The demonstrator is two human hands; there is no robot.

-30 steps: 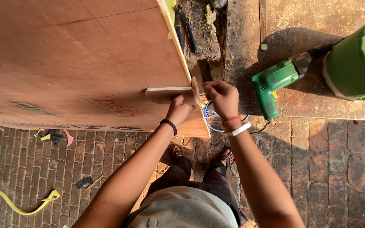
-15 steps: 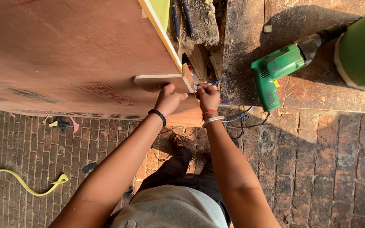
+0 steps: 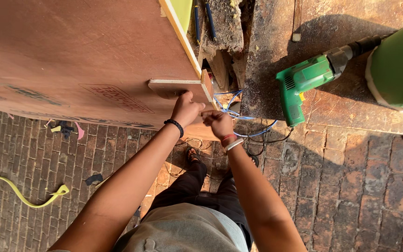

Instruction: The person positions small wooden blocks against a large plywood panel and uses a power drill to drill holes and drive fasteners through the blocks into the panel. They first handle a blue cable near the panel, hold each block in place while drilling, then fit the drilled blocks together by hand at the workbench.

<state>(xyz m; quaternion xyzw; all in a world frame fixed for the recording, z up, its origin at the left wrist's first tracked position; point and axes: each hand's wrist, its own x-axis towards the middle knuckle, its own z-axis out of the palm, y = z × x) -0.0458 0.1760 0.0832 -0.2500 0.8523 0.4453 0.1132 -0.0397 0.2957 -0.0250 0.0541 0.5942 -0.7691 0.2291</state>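
Since a moment ago both hands have slid a little leftward and downward along the panel's edge, and the green power drill (image 3: 304, 84) now sits farther to the right of them. The left hand (image 3: 186, 110) rests against the underside of a small wooden block (image 3: 176, 87) that lies flat against the large plywood panel (image 3: 71, 56), its fingers curled up to the block's lower edge, pressing rather than wrapping around it. The right hand (image 3: 218, 123) is clenched just beside the left, at the panel's corner, its fingertips pinched together; whether they grasp something small cannot be told. A black band circles the left wrist, a red and a white band the right. On the panel's face, below and left of the block, sits a faded red rectangular stamp (image 3: 117, 98), tilted, with darker smudged marks further left. Blue wire (image 3: 246, 119) loops just behind the right hand, near the drill's handle. The drill lies on a dusty stone slab (image 3: 267, 56), its nose touching a big green drum (image 3: 397, 65) at the right edge. On the brick floor (image 3: 350, 186) to the left lie a yellow strap (image 3: 24, 198) and small scraps.
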